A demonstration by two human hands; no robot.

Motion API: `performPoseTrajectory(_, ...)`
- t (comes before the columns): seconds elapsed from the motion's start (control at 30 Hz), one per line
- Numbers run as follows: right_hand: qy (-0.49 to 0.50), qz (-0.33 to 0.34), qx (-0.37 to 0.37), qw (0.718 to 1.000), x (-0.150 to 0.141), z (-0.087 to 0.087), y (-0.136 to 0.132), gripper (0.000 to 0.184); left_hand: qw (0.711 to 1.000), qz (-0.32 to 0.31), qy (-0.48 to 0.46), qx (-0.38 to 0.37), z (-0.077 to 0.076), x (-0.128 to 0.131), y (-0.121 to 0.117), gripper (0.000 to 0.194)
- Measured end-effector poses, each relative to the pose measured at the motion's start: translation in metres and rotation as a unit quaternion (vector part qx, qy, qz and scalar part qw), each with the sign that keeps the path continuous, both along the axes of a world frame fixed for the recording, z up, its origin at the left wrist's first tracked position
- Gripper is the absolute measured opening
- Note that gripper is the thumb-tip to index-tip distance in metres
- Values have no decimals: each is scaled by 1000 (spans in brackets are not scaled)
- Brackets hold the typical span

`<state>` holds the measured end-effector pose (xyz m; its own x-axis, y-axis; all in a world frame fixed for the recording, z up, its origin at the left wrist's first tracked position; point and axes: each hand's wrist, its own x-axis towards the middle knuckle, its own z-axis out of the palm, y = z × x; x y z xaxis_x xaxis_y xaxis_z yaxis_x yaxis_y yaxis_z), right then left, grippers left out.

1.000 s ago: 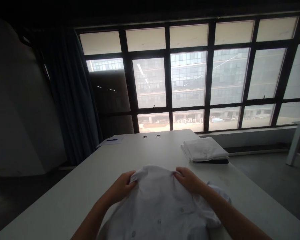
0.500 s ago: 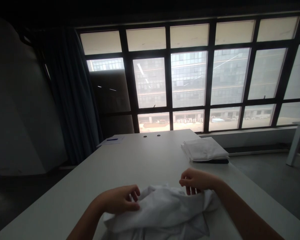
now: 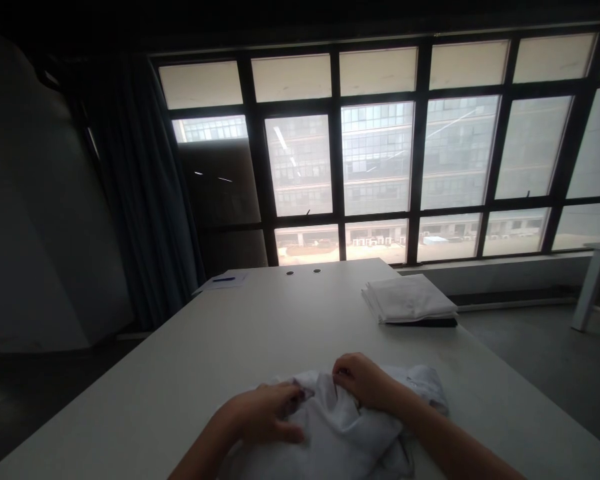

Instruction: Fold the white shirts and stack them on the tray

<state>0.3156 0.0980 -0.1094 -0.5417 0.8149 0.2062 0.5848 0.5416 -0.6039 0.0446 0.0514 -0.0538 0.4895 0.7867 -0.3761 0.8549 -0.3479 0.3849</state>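
Note:
A crumpled white cloth lies bunched on the near part of the table; its exact kind does not show. My right hand pinches a raised fold at its upper middle, fingertips pressed together. On the cloth's left side rests my left hand, its thumb spread away from its curved fingers, with cloth showing between them. Part of the cloth sticks out beyond my right wrist. The lower edge of the bundle runs out of view.
The white table reaches toward the windows. At its right edge sits a folded stack of white cloth with a dark item underneath. A pen lies on paper at the far left. Another table stands far right.
My right hand has moved left and slightly down and now grips a fold. My left hand has shifted right over the cloth. The cloth has been bunched toward the middle.

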Motion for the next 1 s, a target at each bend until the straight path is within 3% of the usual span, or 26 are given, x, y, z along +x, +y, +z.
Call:
performPoseTrajectory(0.17, 129, -111, 64, 983, 23, 27, 17, 29, 999, 25, 44, 2, 3, -8, -3, 93)
performPoseTrajectory(0.37, 297, -260, 144, 908, 54, 48, 27, 43, 999, -38, -20, -28, -2, -7, 0, 55)
performPoseTrajectory(0.5, 397, -283, 177, 855, 61, 56, 25, 37, 995, -36, -32, -86, 0, -9, 1, 35)
performPoseTrajectory(0.57, 394, -272, 149, 865, 61, 59, 24, 36, 993, -37, -34, -110, -1, -10, 2, 33)
performPoseTrajectory(0.63, 328, -226, 79, 914, 63, 59, 24, 38, 996, -25, -5, -81, -5, -9, 3, 31)
performPoseTrajectory(0.73, 121, -125, -22, 985, 68, 48, 24, 42, 998, 15, 58, 13, -12, -6, 5, 24)
performPoseTrajectory(0.8, -13, -95, -32, 995, 70, 33, 24, 52, 997, 31, 60, 45, -13, -6, 6, 21)
performPoseTrajectory(0.9, -106, -79, -24, 991, 67, 8, 22, 78, 997, 39, 34, 65, -10, -9, 8, 23)
performPoseTrajectory(1.0, -136, -16, -46, 990, 58, -6, 20, 72, 994, 59, 0, 93, -2, -20, 11, 22)
